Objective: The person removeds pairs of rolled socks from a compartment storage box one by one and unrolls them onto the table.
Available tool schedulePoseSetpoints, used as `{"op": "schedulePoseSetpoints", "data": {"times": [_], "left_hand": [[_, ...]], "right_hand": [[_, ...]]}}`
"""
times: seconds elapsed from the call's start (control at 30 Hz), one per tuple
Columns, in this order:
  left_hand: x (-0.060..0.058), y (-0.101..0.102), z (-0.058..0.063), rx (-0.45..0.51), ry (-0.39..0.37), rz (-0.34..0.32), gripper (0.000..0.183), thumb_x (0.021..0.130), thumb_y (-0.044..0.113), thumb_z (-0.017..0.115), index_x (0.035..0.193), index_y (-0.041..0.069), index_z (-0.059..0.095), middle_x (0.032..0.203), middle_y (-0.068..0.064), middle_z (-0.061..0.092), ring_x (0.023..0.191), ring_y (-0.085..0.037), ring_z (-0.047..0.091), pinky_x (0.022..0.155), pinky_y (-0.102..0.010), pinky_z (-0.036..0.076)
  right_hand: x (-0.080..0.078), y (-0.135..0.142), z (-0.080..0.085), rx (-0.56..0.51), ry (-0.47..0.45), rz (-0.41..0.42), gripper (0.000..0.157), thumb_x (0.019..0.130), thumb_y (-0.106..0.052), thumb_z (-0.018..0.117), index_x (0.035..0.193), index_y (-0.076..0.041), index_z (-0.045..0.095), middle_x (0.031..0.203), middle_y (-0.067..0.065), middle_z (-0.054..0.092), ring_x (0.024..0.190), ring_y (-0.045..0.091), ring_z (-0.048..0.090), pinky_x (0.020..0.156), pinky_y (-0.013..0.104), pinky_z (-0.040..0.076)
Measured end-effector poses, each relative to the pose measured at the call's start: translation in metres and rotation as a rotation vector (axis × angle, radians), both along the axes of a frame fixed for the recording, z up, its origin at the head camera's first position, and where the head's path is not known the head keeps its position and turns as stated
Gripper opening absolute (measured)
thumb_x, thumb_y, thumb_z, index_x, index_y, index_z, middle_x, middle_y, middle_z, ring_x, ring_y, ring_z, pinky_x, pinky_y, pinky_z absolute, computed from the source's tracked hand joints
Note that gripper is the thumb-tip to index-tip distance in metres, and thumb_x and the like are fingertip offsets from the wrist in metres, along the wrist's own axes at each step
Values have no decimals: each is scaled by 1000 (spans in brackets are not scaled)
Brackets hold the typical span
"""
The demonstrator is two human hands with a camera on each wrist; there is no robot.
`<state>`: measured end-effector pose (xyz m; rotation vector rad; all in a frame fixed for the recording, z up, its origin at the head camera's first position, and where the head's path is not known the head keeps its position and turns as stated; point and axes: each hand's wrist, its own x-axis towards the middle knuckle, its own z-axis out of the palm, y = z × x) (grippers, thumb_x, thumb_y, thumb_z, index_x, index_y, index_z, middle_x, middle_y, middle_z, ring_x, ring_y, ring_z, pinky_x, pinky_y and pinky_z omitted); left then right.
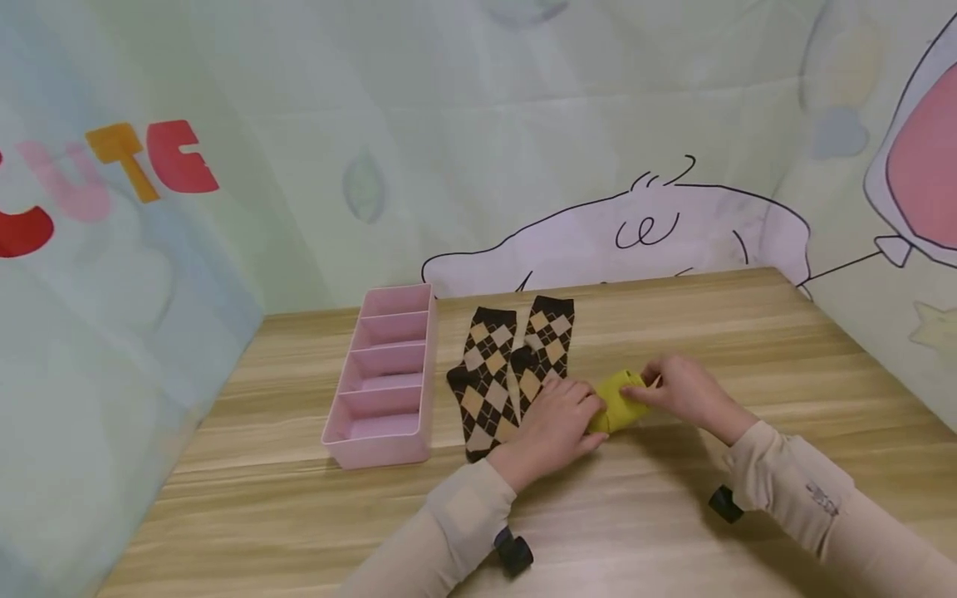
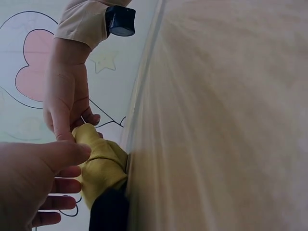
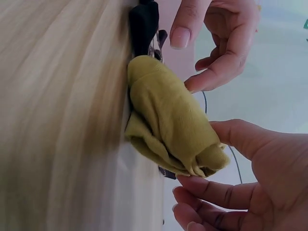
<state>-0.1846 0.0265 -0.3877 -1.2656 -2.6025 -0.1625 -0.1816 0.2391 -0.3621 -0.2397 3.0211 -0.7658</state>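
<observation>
A rolled yellow sock bundle rests on the wooden table between both hands. My right hand pinches its right end; in the right wrist view the thumb and fingers grip the rolled edge. At the other end, my left hand reaches in from the left. One of its fingertips touches the yellow fabric, while its thumb stands apart in the right wrist view. Left of the bundle lie two argyle socks in black, tan and grey, the nearer part of one covered by my left hand.
A pink box with several compartments stands at the left of the socks. The wooden table meets a cartoon-printed cloth at its back and sides. Each wrist bears a small black camera.
</observation>
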Motion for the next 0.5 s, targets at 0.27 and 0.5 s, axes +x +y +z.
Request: {"op": "schedulePoseSetpoints", "data": {"times": [0.27, 0.5], "left_hand": [[-5, 7, -5, 31, -16, -28, 34, 88, 42, 64, 112, 17, 65, 117, 4, 63, 112, -12, 56, 101, -28, 43], [-10, 13, -7, 21, -27, -26, 38, 89, 41, 64, 118, 17, 63, 125, 2, 62, 119, -14, 54, 107, -31, 40]], "right_hand": [[0, 11, -8, -18, -20, 1, 35, 87, -36, 67, 84, -2, 63, 79, 9, 64, 68, 17, 55, 58, 29, 44], [0, 15, -17, 13, 169, 34, 30, 81, -24, 75, 98, -3, 62, 96, 16, 65, 86, 29, 62, 74, 43, 52]]}}
